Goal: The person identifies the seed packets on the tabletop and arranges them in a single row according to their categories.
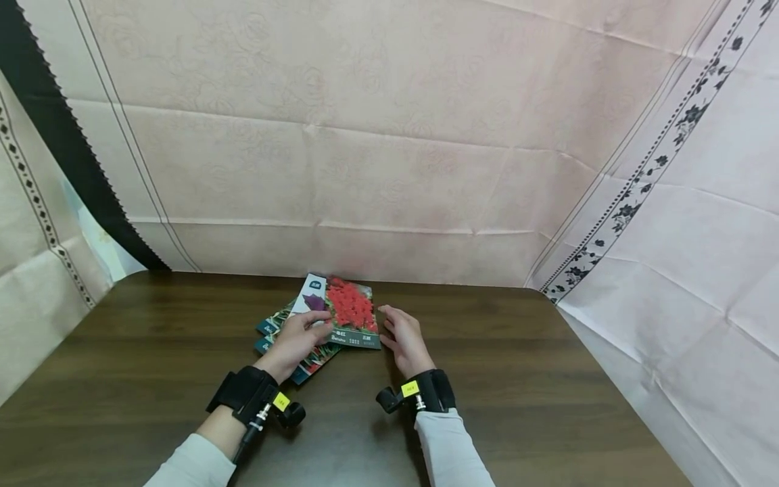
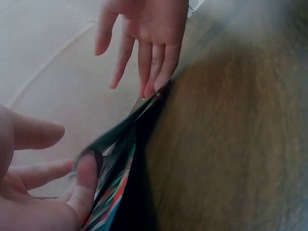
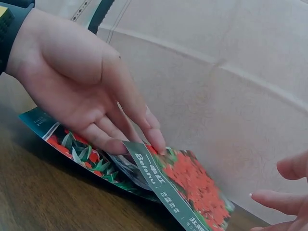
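Observation:
A seed packet with red flowers (image 1: 353, 308) lies tilted on top of several others, its left edge raised. My left hand (image 1: 297, 346) pinches that edge between thumb and fingers; the grip shows in the right wrist view too. Beside its right edge is my right hand (image 1: 406, 341), fingers extended and apart; whether a fingertip touches the packet I cannot tell. Under the red one, a white packet with a purple flower (image 1: 314, 302) peeks out. A packet with red blooms and green leaves (image 3: 82, 154) fans out below the left hand, partly hidden.
The packets rest near the far edge of a dark wooden table (image 1: 523, 392). Behind it hangs a pale patterned cloth (image 1: 389, 182), with more cloth at both sides. Each wrist wears a black strap (image 1: 437, 390) with a small camera.

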`<action>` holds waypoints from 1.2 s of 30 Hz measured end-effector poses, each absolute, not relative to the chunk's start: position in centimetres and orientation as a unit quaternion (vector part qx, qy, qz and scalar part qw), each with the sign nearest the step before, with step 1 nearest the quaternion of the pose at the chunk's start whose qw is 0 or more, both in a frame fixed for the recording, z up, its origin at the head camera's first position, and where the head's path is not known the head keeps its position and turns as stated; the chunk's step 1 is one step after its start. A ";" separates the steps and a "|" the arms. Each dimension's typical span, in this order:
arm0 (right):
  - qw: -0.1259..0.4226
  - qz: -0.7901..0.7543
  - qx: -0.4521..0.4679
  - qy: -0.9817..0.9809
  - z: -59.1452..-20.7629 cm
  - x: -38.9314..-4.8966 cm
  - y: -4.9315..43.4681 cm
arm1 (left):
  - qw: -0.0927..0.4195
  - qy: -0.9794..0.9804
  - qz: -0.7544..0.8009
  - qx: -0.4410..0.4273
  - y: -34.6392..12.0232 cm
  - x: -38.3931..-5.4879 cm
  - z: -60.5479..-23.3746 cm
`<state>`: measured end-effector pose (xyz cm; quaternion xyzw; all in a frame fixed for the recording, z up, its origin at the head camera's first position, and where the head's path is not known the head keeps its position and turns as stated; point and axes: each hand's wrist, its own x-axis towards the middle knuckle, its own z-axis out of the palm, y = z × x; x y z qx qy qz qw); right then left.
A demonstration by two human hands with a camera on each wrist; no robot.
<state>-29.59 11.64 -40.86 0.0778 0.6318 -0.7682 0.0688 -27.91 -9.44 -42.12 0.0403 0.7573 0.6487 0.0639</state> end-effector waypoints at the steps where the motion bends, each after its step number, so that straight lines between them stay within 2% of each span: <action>1: 0.071 -0.768 0.078 0.632 -40.9 -29.6 11.6 | 0.064 0.759 0.647 0.043 -9.4 -27.9 -42.2; 11: 0.083 -0.774 0.079 0.623 -40.8 -29.4 11.8 | 0.058 0.783 0.616 0.064 -9.4 -27.5 -41.9; 18: 0.074 -0.794 0.056 0.601 -39.5 -29.2 12.5 | 0.003 0.805 0.587 0.086 -11.0 -26.0 -40.2; 23: 0.060 -0.801 0.032 0.594 -38.0 -28.9 12.9 | -0.065 0.847 0.522 0.081 -13.8 -22.3 -39.3; 32: 0.067 -0.818 0.015 0.571 -37.0 -28.8 13.5 | -0.099 0.925 0.367 0.014 -19.3 -12.6 -39.6; 34: 0.068 -0.821 0.010 0.567 -37.0 -28.8 13.6 | -0.089 0.944 0.317 -0.006 -20.0 -10.9 -39.8; 36: 0.070 -0.824 0.008 0.563 -36.9 -28.7 13.7 | -0.056 0.960 0.272 -0.022 -20.5 -9.7 -40.0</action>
